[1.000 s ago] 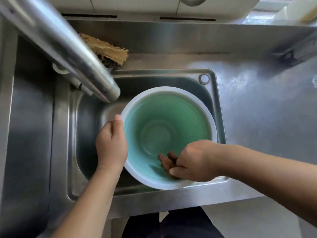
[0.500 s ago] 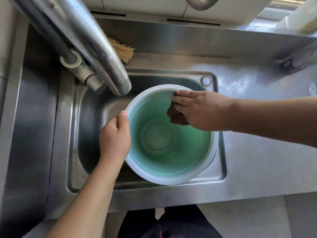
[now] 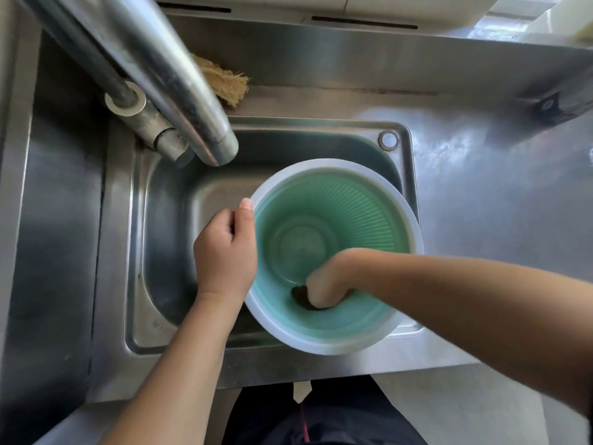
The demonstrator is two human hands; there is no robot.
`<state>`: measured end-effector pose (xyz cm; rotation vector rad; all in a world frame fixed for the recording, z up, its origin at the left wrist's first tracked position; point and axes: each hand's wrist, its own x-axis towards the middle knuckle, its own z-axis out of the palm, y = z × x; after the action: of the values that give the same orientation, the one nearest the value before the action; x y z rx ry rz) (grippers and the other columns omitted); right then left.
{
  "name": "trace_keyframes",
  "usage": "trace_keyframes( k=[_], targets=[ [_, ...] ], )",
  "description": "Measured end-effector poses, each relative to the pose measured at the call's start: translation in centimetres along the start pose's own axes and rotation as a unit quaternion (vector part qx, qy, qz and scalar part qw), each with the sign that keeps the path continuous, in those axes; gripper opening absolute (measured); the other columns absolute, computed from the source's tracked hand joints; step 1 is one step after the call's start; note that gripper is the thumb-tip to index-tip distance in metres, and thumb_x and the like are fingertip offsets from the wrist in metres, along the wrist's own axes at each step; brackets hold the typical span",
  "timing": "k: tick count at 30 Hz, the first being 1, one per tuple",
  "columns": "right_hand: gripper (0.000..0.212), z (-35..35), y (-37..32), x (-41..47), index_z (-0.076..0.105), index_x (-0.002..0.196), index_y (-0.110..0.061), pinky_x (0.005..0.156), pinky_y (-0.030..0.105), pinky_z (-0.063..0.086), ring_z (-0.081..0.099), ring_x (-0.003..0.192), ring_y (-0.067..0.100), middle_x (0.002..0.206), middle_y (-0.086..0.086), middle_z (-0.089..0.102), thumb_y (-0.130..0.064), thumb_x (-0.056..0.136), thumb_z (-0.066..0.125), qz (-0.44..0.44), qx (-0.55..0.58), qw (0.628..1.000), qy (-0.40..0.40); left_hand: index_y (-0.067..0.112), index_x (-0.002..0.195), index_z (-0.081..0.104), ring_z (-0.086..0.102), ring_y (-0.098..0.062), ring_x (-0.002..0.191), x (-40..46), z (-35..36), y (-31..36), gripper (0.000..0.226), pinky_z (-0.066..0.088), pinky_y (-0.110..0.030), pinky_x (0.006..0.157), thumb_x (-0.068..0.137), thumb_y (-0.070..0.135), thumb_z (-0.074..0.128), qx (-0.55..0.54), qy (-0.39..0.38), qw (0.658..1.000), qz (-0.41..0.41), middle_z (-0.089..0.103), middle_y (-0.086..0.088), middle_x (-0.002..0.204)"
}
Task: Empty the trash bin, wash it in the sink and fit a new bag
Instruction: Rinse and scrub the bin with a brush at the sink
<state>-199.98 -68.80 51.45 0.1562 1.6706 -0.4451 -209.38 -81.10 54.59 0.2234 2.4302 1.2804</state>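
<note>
A round green trash bin (image 3: 337, 200) with a white rim stands in the steel sink (image 3: 167, 239), toward its right side. My left hand (image 3: 224, 252) grips the bin's left rim, thumb on top. My right hand (image 3: 327, 284) reaches deep inside the bin and presses a dark brown scrubbing pad (image 3: 300, 297) against the near inner wall, low down. Most of the pad is hidden under my fingers. The bin holds no bag and no trash.
A large steel tap (image 3: 179, 91) juts over the sink's back left corner, with no water running. A straw-coloured brush (image 3: 224, 85) lies on the back ledge behind it. Wet steel counter (image 3: 497, 200) stretches to the right of the sink.
My right hand swept with the pad from the bin's far upper wall down to the near lower wall. The bin has shifted right in the sink, my left hand staying on its rim.
</note>
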Motion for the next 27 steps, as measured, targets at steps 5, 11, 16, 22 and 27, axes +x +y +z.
trace_keyframes(
  k=[5, 11, 16, 22, 27],
  targets=[
    [0.031, -1.1, -1.9, 3.4, 0.062, 0.061, -0.003, 0.056, 0.031, 0.046, 0.056, 0.052, 0.026, 0.055, 0.017, 0.058, -0.013, 0.084, 0.043, 0.001, 0.264, 0.964, 0.046, 0.012, 0.060, 0.041, 0.043, -0.019, 0.057, 0.0, -0.2, -0.9, 0.054, 0.038, -0.036, 0.058, 0.096, 0.053, 0.044, -0.026, 0.020, 0.999, -0.040, 0.046, 0.002, 0.054],
    [0.029, -2.1, -3.8, 6.1, 0.046, 0.066, -0.012, 0.050, 0.028, 0.027, 0.034, 0.047, 0.018, 0.057, 0.007, 0.039, -0.005, 0.093, 0.039, -0.037, 0.689, 0.713, 0.128, 0.007, 0.070, 0.053, 0.056, -0.034, 0.071, -0.2, -0.6, -1.5, 0.057, 0.051, -0.047, 0.067, 0.093, 0.057, 0.041, -0.053, 0.019, 0.996, -0.065, 0.061, -0.012, 0.068],
    [0.016, -5.0, -4.4, 8.0, 0.062, 0.084, -0.016, 0.065, 0.030, 0.053, 0.063, 0.073, 0.023, 0.081, 0.006, 0.065, -0.009, 0.090, 0.049, -0.024, 0.919, 0.345, 0.189, 0.006, 0.073, 0.054, 0.059, -0.038, 0.078, -0.2, -0.6, -1.7, 0.061, 0.052, -0.054, 0.073, 0.090, 0.062, 0.040, -0.065, 0.013, 0.994, -0.083, 0.063, -0.016, 0.074],
    [0.033, -7.3, -0.6, 7.1, 0.067, 0.112, -0.018, 0.098, 0.038, 0.048, 0.061, 0.117, 0.027, 0.126, 0.001, 0.067, -0.017, 0.092, 0.041, -0.018, 0.977, 0.043, 0.207, 0.008, 0.075, 0.055, 0.061, -0.037, 0.076, -0.6, -1.1, -2.4, 0.060, 0.053, -0.055, 0.073, 0.089, 0.064, 0.040, -0.071, 0.000, 0.993, -0.098, 0.065, -0.015, 0.074],
    [0.032, -7.0, -2.5, 7.0, 0.064, 0.119, -0.020, 0.101, 0.043, 0.050, 0.062, 0.112, 0.025, 0.121, -0.001, 0.067, -0.020, 0.093, 0.048, -0.025, 0.959, 0.107, 0.263, 0.013, 0.074, 0.058, 0.062, -0.033, 0.076, -1.1, -0.2, -2.5, 0.057, 0.056, -0.054, 0.074, 0.089, 0.065, 0.038, -0.089, 0.000, 0.990, -0.105, 0.066, -0.009, 0.072]
  ],
)
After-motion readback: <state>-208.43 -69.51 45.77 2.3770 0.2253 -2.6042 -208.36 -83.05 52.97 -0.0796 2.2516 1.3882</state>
